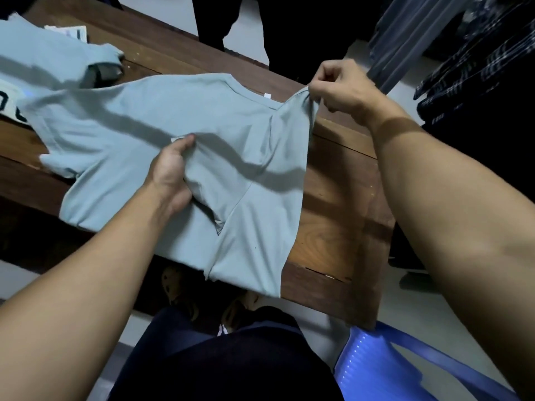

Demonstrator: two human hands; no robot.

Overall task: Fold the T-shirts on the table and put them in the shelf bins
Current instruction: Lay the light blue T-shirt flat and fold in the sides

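A pale blue-grey T-shirt (139, 125) lies spread across the dark wooden table (338, 227), its lower part hanging over the near edge. My left hand (173, 172) grips a fold of fabric in the shirt's middle, thumb on top. My right hand (338, 85) pinches the shirt's shoulder near the collar and lifts it off the table at the far right. A second pale blue T-shirt (43, 56) lies at the table's far left, partly under the first.
A white garment with dark lettering (8, 102) shows at the left edge. Dark and plaid clothes (463, 68) hang at the right. A blue plastic stool (390, 369) stands by my legs. A person in dark trousers (260, 24) stands beyond the table.
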